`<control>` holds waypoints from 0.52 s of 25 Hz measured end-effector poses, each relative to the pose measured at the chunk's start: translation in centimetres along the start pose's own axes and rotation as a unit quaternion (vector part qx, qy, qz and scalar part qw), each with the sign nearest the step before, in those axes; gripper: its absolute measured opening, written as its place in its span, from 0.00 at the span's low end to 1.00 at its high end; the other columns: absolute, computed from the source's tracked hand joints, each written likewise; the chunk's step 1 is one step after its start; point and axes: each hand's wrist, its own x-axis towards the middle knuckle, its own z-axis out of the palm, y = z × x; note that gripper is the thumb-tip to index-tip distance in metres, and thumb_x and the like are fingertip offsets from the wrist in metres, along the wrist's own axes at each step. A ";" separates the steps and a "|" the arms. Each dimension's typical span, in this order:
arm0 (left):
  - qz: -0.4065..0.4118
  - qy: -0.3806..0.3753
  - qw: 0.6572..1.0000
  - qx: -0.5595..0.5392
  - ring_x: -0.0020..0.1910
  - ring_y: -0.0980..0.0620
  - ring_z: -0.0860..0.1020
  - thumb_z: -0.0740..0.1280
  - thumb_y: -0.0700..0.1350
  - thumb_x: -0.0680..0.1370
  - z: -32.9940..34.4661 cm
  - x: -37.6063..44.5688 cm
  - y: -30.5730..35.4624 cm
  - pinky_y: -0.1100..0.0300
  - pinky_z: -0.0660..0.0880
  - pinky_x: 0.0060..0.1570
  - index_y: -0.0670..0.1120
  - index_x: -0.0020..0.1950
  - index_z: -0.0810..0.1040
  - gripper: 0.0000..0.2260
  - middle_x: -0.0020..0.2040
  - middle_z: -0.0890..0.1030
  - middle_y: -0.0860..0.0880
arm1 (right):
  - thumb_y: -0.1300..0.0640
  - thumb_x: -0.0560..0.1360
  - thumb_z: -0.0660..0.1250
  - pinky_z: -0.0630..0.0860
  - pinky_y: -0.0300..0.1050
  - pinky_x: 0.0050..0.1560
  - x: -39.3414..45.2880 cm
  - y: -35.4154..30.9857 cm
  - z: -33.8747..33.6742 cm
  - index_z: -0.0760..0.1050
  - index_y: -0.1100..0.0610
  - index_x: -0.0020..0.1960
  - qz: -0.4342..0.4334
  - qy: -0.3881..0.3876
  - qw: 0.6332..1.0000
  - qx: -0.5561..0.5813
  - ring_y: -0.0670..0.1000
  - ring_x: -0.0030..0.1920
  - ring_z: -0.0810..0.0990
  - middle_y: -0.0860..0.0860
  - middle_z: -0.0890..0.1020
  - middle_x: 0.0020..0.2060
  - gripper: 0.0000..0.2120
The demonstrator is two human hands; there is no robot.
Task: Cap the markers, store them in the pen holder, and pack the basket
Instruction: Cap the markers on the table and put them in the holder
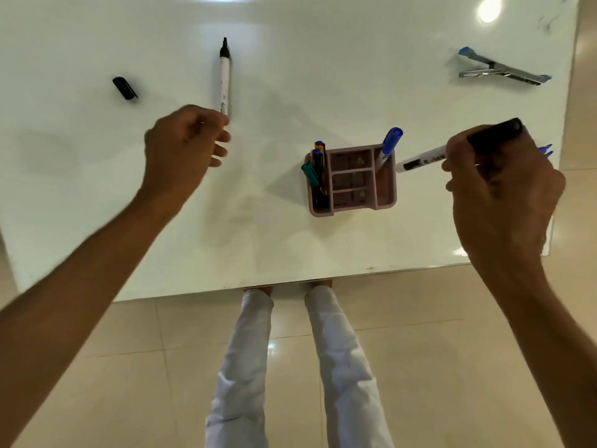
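Observation:
A pink pen holder (384, 205) stands on the white table (290, 237), right of centre. It holds a capped blue marker (389, 143) at its right back and several pens (318, 166) at its left. My right hand (497, 192) grips a capped black marker (426, 158), whose white tail points toward the holder's right side. An uncapped black marker (225, 82) lies at the back, tip pointing away. My left hand (184, 147) has its fingers curled at that marker's near end; whether it grips is unclear. A loose black cap (124, 88) lies at the far left.
A metal stapler with blue ends (504, 71) lies open at the back right. Two blue tips (547, 150) peek out behind my right hand near the table's right edge. The table's front edge runs just above my legs.

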 end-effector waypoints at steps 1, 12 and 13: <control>0.015 0.031 0.999 0.040 0.46 0.44 0.87 0.69 0.48 0.82 -0.3 1.1 -0.6 0.47 0.85 0.55 0.45 0.59 0.85 0.10 0.51 0.87 0.46 | 0.44 0.82 0.64 0.83 0.52 0.51 0.3 0.3 0.0 0.80 0.57 0.58 0.002 -0.011 1.000 -0.001 0.53 0.42 0.86 0.52 0.86 0.44 0.17; 0.118 0.043 0.943 0.309 0.65 0.41 0.76 0.76 0.66 0.73 2.4 8.9 -0.9 0.53 0.72 0.61 0.41 0.67 0.76 0.35 0.66 0.77 0.40 | 0.51 0.82 0.68 0.85 0.47 0.46 0.3 -1.7 6.0 0.80 0.53 0.59 -0.100 -0.155 0.983 -0.008 0.47 0.44 0.86 0.46 0.87 0.45 0.09; 0.118 0.039 0.941 0.313 0.64 0.42 0.76 0.76 0.67 0.72 3.0 9.3 -0.5 0.53 0.72 0.60 0.42 0.65 0.76 0.34 0.65 0.78 0.41 | 0.52 0.82 0.68 0.85 0.51 0.47 0.3 -1.6 6.7 0.80 0.54 0.60 -0.094 -0.174 0.980 -0.018 0.50 0.45 0.86 0.48 0.87 0.47 0.09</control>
